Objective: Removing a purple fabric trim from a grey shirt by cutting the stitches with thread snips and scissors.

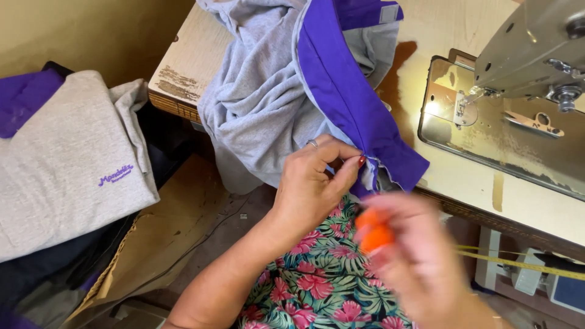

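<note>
1. The left hand (314,183) pinches the lower edge of a grey knit garment with a broad purple fabric band (292,91), thumb and forefinger closed on the cloth where the grey meets the purple.
2. The garment hangs off the front edge of the pale wooden desk (183,67), beside the metal sewing machine (530,55).
3. The right hand (414,256) is blurred. It seems curled around a small orange tool (373,230), perhaps thread snips.
4. By my reading, the seam end is being trimmed or picked. The next move calls for the pinch to keep the edge taut and the tool tip to reach it.
5. The tool's blade and any loose thread cannot be made out, and the machine head is cut off at the frame's edge.
</note>
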